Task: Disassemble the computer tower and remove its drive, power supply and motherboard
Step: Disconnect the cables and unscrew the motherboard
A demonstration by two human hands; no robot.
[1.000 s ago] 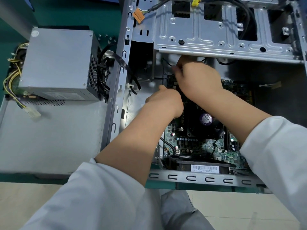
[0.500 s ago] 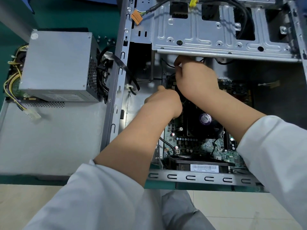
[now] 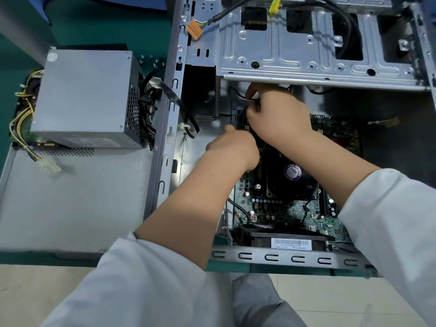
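While the power supply (image 3: 82, 97) sits outside on the side panel (image 3: 70, 204), the right hand (image 3: 278, 116) pinches a black cable (image 3: 243, 96) above the motherboard (image 3: 283, 208); left hand (image 3: 233, 147) fingers hidden, grip unclear.

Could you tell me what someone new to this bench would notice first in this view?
Probably the two bare hands meeting inside the open tower case: the right hand pinches a thin black cable just under the drive cage, the left hand beside it. Next, the grey power supply already sitting out to the left, while the motherboard remains inside.
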